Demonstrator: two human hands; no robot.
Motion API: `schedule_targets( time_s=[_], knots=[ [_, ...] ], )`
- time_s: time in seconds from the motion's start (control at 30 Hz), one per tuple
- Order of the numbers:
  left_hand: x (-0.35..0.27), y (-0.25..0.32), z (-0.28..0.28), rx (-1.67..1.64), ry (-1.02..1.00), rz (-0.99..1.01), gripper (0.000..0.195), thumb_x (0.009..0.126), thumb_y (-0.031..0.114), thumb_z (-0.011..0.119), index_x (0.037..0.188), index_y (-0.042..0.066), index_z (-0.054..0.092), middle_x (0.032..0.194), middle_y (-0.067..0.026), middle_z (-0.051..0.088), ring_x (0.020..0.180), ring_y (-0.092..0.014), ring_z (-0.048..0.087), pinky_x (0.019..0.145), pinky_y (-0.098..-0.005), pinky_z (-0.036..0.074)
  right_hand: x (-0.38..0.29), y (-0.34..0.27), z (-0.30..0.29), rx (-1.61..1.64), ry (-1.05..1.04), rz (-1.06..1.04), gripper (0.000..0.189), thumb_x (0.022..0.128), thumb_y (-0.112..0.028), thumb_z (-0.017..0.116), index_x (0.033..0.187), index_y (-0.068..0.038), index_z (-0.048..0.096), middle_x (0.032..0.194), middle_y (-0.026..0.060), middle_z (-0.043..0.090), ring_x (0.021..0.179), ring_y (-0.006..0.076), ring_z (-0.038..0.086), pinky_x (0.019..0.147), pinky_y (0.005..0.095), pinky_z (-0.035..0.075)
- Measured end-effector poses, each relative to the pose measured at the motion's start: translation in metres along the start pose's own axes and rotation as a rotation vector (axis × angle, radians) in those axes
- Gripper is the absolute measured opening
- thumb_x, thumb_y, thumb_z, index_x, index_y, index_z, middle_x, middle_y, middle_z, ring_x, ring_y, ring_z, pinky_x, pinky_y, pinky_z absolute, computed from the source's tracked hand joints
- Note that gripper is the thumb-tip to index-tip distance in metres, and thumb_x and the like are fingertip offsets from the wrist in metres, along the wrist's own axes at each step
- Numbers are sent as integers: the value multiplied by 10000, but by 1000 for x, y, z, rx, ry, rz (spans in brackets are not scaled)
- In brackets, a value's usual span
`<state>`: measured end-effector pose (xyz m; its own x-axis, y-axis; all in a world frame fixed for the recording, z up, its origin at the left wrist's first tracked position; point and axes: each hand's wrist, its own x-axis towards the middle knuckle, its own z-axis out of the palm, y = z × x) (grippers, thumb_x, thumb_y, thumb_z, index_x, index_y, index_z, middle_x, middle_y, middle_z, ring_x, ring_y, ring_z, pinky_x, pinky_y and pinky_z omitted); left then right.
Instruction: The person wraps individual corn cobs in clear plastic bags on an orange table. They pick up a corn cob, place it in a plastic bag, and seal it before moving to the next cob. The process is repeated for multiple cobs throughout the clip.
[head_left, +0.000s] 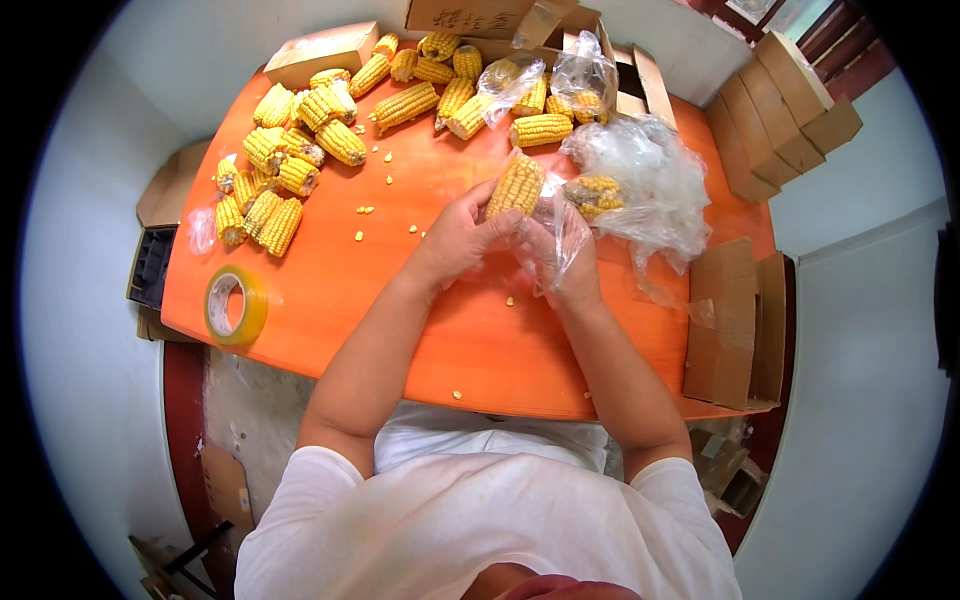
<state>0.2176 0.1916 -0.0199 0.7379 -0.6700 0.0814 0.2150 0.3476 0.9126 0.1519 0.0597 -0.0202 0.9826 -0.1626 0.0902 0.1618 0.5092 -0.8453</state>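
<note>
A piece of yellow corn on the cob is held upright above the table, with my left hand closed around its lower left side. My right hand grips a clear plastic bag that drapes over its fingers and lies against the cob. How far the cob sits inside the bag, I cannot tell. Just beyond my right hand rests another corn piece with dark kernels. Beside it spreads a heap of clear plastic bags.
Several corn pieces are piled at the left and back of the orange table, among loose kernels. A roll of yellow tape stands at the left front. Cardboard boxes flank the table: one at the right edge, others stacked behind it.
</note>
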Motion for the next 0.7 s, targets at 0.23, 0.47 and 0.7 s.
schedule_targets(
  time_s=[0.23, 0.47, 0.7],
  knots=[
    [1, 6, -17, -72, 168, -52, 502, 916, 294, 582, 1278, -28, 450, 1143, -72, 580, 1002, -116, 558, 885, -270, 450, -1, 0, 7, 4, 42, -12, 414, 838, -132, 667, 1193, 10, 507, 982, 24, 591, 725, 51, 525, 556, 174, 420],
    [-1, 15, -21, -94, 130, -135, 405, 864, 244, 654, 1145, -31, 557, 1031, -73, 634, 915, -124, 601, 816, -276, 491, -4, 1, 4, -116, -34, -35, 392, 823, -156, 682, 1141, 22, 538, 975, 37, 602, 783, 69, 559, 641, 196, 470],
    [-3, 14, -18, -31, 56, -209, 393, 813, 188, 699, 1104, -41, 566, 1003, -88, 643, 859, -138, 627, 778, -276, 520, -7, 2, -4, -332, -42, 48, 427, 842, -38, 612, 1249, 8, 490, 1125, 58, 576, 984, 122, 558, 826, 257, 481]
  ],
)
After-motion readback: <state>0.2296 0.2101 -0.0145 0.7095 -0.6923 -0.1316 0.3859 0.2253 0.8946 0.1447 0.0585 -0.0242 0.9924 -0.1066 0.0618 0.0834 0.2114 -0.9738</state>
